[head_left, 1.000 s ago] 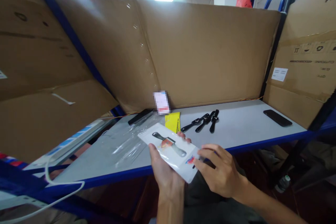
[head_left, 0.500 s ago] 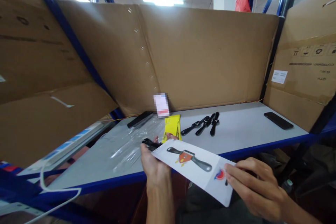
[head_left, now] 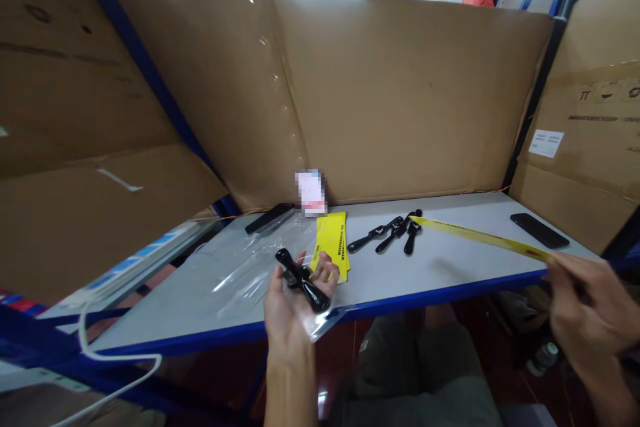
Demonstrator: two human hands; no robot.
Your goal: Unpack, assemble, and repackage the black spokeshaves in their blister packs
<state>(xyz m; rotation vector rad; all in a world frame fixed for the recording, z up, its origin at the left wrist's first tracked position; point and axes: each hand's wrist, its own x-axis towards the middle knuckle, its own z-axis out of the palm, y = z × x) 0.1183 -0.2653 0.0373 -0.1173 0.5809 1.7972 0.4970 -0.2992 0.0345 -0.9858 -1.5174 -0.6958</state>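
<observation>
My left hand (head_left: 295, 310) is palm up over the front edge of the shelf. Across it lies a black spokeshave (head_left: 303, 280), the fingers partly curled around it. Clear plastic (head_left: 320, 321), apparently a bag, sticks out beneath the tool. Far to the right, my right hand (head_left: 585, 300) pinches one end of a card (head_left: 475, 235), seen nearly edge-on with its yellow face showing. Beyond the card's far end, several black spokeshaves (head_left: 393, 235) rest side by side on the shelf. Yellow printed cards (head_left: 331, 237) lie just behind my left fingers.
Clear plastic bags (head_left: 255, 263) cover the left of the grey shelf (head_left: 440, 273). A dark phone-like slab (head_left: 539, 230) lies at the right, another black slab (head_left: 270, 218) at the back left. Cardboard walls (head_left: 400, 100) enclose the shelf. A white cable (head_left: 85, 333) hangs at left.
My right hand has carried the card away to the right and turned it from its white picture side to its yellow side. The spokeshave in my left hand is now uncovered.
</observation>
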